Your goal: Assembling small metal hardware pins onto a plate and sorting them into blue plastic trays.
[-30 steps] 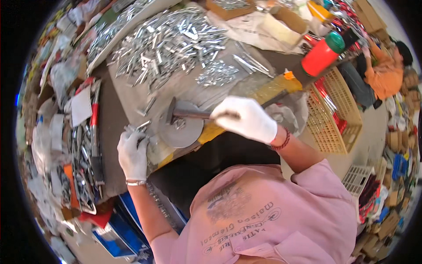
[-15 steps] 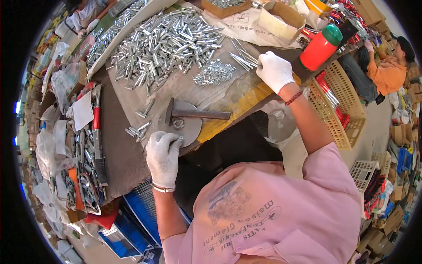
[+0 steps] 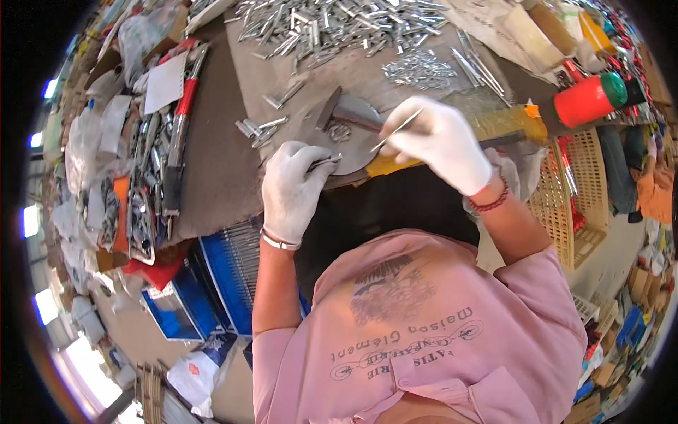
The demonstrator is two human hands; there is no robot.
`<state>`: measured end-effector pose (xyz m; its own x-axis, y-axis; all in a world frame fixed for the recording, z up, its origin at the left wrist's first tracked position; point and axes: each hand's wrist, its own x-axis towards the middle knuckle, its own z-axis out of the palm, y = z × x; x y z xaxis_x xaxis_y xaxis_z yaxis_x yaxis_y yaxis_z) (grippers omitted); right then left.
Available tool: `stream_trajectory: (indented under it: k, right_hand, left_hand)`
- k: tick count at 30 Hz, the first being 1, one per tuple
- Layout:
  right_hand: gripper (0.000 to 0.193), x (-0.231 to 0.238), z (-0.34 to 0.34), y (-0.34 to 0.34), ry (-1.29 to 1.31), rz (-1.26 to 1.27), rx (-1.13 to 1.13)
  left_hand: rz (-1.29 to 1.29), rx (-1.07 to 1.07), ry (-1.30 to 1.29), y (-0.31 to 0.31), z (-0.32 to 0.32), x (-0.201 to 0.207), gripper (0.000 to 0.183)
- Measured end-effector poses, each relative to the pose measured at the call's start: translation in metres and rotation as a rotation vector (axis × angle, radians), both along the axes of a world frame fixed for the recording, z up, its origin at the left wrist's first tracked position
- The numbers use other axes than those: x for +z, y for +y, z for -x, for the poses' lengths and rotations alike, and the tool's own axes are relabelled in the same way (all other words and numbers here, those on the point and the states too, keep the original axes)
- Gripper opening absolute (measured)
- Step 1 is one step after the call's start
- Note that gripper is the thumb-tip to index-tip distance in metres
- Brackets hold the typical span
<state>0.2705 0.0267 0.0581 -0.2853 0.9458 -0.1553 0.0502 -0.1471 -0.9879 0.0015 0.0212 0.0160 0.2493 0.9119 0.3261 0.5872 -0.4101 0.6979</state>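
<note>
While your left hand (image 3: 291,192) holds its thumb and fingertips together on a small metal piece (image 3: 323,162), your right hand (image 3: 443,145) pinches a thin rod (image 3: 402,126) between thumb and fingers. You hold the metal piece just beside the near left edge of a round grey plate (image 3: 359,161); how far it reaches into your glove is hidden. You have the rod tilted, its lower tip pointing toward your left hand, well apart from the metal piece.

Your hammer (image 3: 357,115) lies across the far part of the plate, its head to the left and its handle running toward your right hand. You cover the handle's end, so whether your glove touches it cannot be told. Just beside the hammer's head, a small ring-shaped cluster (image 3: 339,132) sits on the plate.

Beyond your left hand, loose pins (image 3: 258,131) lie on the table (image 3: 212,145). Farther from you are a big pile of pins (image 3: 339,27), a smaller heap of bits (image 3: 418,69) and several long rods (image 3: 482,69).
</note>
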Motion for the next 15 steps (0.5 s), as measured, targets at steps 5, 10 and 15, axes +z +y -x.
stream_trajectory:
  k: [5, 10, 15]
  right_hand:
    - [0.003, -0.035, 0.032, -0.003, -0.438, -0.496, 0.008]
    - [0.007, -0.035, 0.032, 0.002, -0.902, -0.878, 0.044]
    - [0.007, -0.036, 0.032, 0.003, -0.933, -0.920, 0.096]
  left_hand:
    - [0.042, 0.045, 0.012, -0.006, 0.002, 0.004, 0.010]
    - [-0.014, 0.029, 0.004, -0.006, 0.005, 0.001, 0.011]
    - [0.016, 0.014, 0.026, -0.007, 0.006, 0.004, 0.012]
